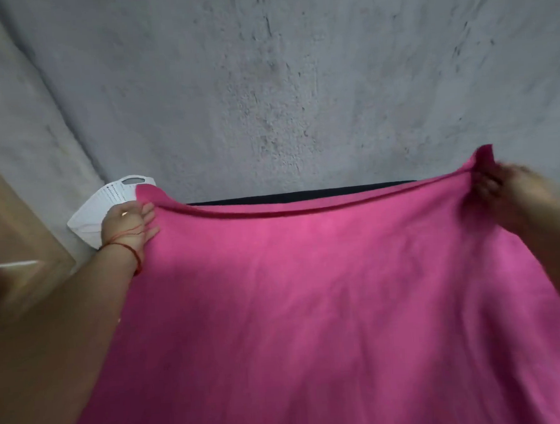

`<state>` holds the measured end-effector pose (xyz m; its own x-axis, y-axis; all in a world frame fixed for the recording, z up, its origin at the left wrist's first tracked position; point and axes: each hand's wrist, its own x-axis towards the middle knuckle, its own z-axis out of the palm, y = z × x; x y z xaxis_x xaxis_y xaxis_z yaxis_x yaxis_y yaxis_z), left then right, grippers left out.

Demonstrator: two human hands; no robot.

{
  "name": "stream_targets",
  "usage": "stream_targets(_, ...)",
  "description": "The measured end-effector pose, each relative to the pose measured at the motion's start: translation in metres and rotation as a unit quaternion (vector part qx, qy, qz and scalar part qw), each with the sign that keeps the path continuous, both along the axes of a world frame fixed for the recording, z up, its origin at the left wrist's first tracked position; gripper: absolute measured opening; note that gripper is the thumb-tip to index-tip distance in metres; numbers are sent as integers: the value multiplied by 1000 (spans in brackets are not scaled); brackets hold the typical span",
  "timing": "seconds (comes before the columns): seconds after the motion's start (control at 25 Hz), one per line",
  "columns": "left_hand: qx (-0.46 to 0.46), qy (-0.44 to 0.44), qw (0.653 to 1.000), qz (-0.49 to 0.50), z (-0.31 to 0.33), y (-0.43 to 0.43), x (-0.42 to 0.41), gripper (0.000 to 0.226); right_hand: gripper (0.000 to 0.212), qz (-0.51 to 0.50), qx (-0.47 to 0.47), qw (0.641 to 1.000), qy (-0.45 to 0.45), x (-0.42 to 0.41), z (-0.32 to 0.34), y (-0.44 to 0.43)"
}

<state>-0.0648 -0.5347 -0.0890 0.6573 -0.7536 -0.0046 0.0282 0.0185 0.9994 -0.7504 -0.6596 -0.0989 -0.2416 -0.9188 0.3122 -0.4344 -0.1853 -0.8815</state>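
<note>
A bright pink soft cloth (326, 291) is held spread wide between two bare hands in front of a rough grey plastered wall (280, 80). Its top hem is stretched taut from side to side across the view, so the long axis runs left to right. The hem dips slightly in the middle and rises toward the right corner. From that hem the fabric spreads down toward the wearer of the camera and fills the lower part of the picture.

The left corner is gripped by the left hand (128, 224), its fingers curled round the hem, with a small flap of cloth standing up above the knuckles. A thin red thread (133, 250) is seen tied round that wrist. The right corner is pinched by the right hand (513, 194), which is blurred; the fingers appear bunched on the fabric, and a peak of cloth is pushed up just beyond them.

A flat white plastic board with a handle slot (107, 199) is partly hidden behind the left hand, near the foot of the wall. A narrow dark strip (304, 195) is visible just above the hem. A pale tan panel (13, 221) is seen at the left edge.
</note>
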Motion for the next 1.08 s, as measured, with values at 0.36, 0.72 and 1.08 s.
stream_targets(0.36, 247, -471, 834, -148, -97, 70, -36, 48, 53, 51, 170, 981, -80, 33, -43, 60)
stream_targets(0.72, 291, -471, 829, -79, -101, 292, -25, 52, 34, 32, 138, 936, 322, -12, -62, 277)
stream_targets(1.08, 255, -406, 877, -6, -105, 458, -43, 31, 55, -100, 231, 953, 170, -74, -92, 443)
